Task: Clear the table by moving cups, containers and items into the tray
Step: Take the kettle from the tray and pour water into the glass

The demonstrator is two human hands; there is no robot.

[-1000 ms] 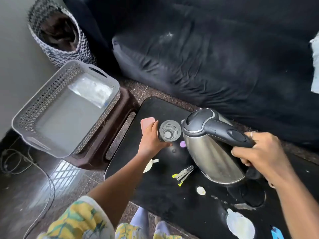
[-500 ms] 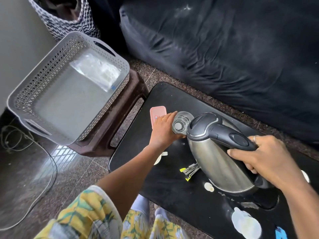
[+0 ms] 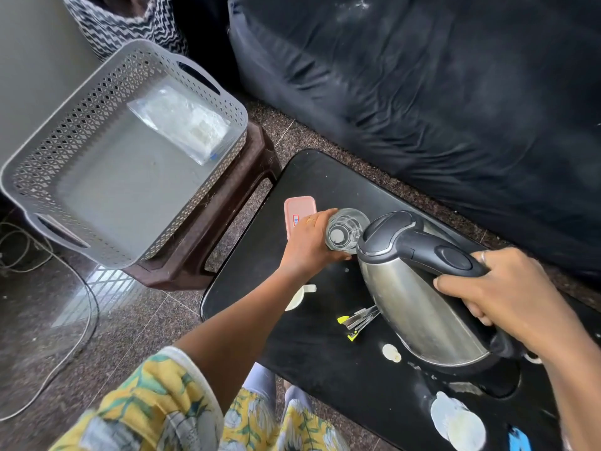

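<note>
My left hand [image 3: 307,245] grips a clear drinking glass [image 3: 344,231] just above the black table [image 3: 325,180], right beside the kettle's lid. My right hand [image 3: 507,297] holds the black handle of a steel electric kettle [image 3: 409,297], which is tilted and lifted off its black base [image 3: 500,382]. A pink lidded container [image 3: 297,209] lies flat on the table beyond my left hand. The grey perforated tray [image 3: 107,92] stands on a brown stool [image 3: 227,203] to the left, with a clear plastic bag [image 3: 182,122] in its far corner.
Yellow-tipped metal clips [image 3: 357,320], round white discs [image 3: 457,421] and a blue scrap [image 3: 518,439] lie on the table. A dark sofa [image 3: 439,92] runs behind it. A patterned basket [image 3: 130,24] stands at the far left, and a cable [image 3: 65,353] trails across the floor.
Both hands have lifted: the glass has come up off the table and tipped towards the kettle, and the kettle has risen off its base. The view has shifted towards the tray.
</note>
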